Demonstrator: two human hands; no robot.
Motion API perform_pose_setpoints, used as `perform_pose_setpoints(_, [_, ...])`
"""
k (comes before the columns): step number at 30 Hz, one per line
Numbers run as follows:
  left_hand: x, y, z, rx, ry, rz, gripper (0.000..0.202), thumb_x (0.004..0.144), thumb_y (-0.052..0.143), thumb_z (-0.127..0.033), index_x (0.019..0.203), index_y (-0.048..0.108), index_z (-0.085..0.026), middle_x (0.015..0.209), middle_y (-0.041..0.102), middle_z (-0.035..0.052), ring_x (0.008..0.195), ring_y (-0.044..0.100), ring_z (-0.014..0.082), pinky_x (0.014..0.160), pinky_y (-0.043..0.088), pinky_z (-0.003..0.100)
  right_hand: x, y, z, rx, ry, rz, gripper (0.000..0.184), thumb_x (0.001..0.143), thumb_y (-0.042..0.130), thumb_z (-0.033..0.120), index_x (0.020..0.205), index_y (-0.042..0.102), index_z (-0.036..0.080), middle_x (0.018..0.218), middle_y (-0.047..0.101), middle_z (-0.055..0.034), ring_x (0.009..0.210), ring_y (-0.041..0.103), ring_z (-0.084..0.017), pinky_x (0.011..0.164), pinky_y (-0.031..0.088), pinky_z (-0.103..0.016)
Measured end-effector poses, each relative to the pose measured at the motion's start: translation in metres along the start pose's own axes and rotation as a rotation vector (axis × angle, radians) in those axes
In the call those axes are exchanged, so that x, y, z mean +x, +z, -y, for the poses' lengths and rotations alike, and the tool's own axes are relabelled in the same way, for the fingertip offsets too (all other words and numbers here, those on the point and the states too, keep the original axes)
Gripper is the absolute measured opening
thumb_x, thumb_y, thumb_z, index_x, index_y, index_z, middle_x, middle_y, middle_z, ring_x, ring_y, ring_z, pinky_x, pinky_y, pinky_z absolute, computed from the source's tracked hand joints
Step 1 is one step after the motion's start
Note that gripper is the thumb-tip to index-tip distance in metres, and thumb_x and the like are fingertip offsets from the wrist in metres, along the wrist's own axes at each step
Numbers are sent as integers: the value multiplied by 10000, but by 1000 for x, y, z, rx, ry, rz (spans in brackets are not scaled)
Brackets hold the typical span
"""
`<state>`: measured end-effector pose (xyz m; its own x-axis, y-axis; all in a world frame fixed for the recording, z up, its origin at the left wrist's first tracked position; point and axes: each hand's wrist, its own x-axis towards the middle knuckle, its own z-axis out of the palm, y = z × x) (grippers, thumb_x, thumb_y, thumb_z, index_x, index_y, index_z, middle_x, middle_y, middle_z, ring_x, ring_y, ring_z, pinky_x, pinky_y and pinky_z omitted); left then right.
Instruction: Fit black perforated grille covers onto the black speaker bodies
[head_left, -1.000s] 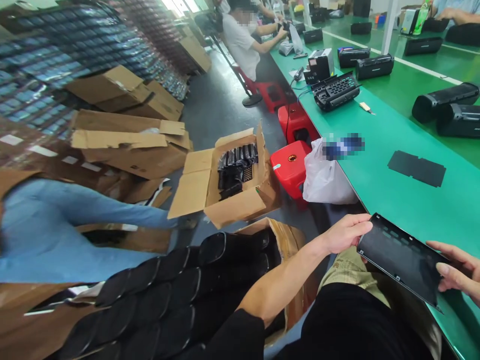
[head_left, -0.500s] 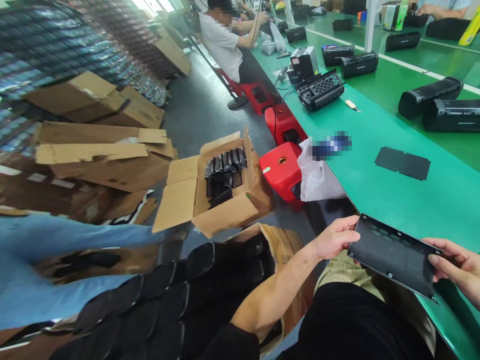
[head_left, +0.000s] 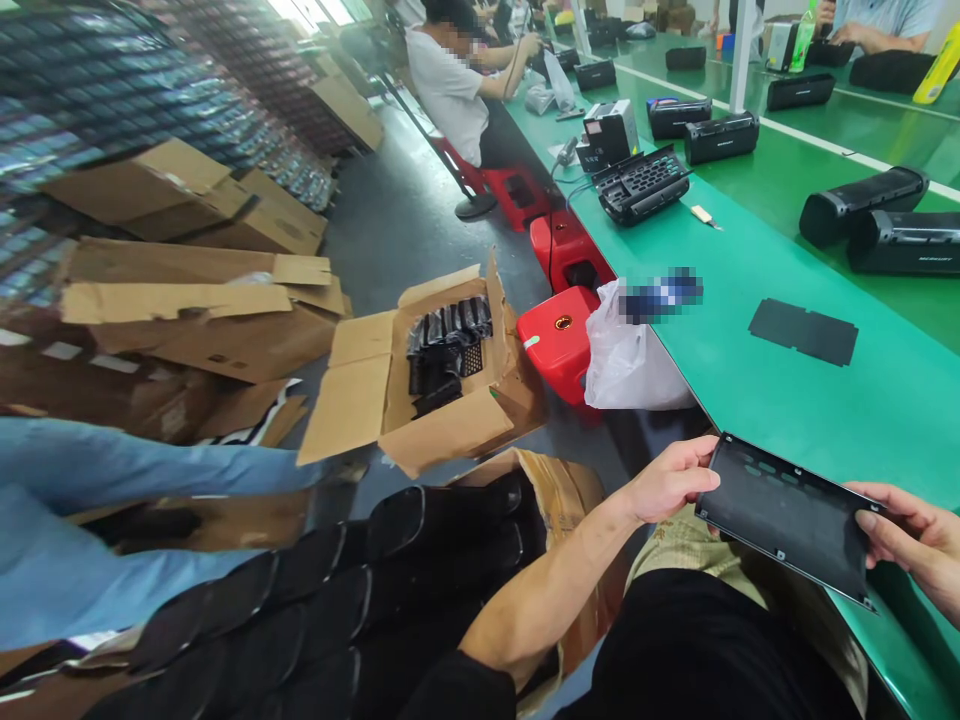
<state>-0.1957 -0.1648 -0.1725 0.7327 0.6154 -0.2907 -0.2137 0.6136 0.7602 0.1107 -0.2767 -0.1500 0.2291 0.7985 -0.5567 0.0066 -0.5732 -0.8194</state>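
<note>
Left hand (head_left: 675,482) pinching one end of black panel (head_left: 787,520), right hand (head_left: 911,532) gripping the other; panel held at table's (head_left: 757,400) near edge. Progress, likely partway: panel in hand, not set down; black sheet (head_left: 802,331) loose on table, untouched.

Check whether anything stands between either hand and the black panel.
Nothing visible does: the left hand and the right hand hold the black panel directly, at opposite ends.
</note>
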Motion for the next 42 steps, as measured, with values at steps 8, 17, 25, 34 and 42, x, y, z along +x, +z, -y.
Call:
perform_pose_setpoints(8, [1, -2, 2, -58, -22, 26, 315, 766, 792, -297, 1016, 668, -152, 783, 722, 23, 560, 677, 149, 513, 511, 226, 0, -3, -3, 40, 16, 27, 733, 587, 976, 706, 1151, 857, 252, 891, 743, -37, 653, 620, -170, 652, 563, -291])
perform_pose_setpoints(17, [2, 2, -3, -64, -5, 11, 296, 778, 802, -327, 981, 676, -150, 740, 704, 15, 526, 656, 136, 446, 469, 193, -7, -1, 7, 200, 13, 99, 636, 657, 989, 627, 1123, 850, 216, 863, 735, -62, 672, 653, -187, 653, 553, -306])
perform_pose_setpoints(25, [5, -1, -1, -71, 2, 24, 345, 792, 824, -372, 1008, 666, -154, 759, 712, 20, 549, 663, 141, 434, 476, 187, -8, -3, 15, 188, -57, 60, 579, 668, 988, 612, 1059, 864, 204, 811, 730, -60, 654, 640, -189, 633, 541, -310])
perform_pose_setpoints(34, [8, -2, -1, -109, 44, 54, 352, 821, 847, -384, 1036, 694, -151, 793, 739, 30, 600, 694, 153, 494, 522, 208, -5, 0, 23, 170, -91, 46, 500, 714, 967, 602, 1029, 871, 226, 777, 717, -50, 653, 622, -178, 619, 538, -288])
perform_pose_setpoints(42, [27, 16, 21, -440, 354, 197, 894, 673, 897, -780, 1354, 674, -246, 1072, 797, 75, 866, 777, 234, 736, 624, 342, -2, 13, 41, 350, -72, -25, 422, 637, 1031, 494, 944, 866, 255, 789, 726, -33, 611, 622, -150, 566, 564, -258])
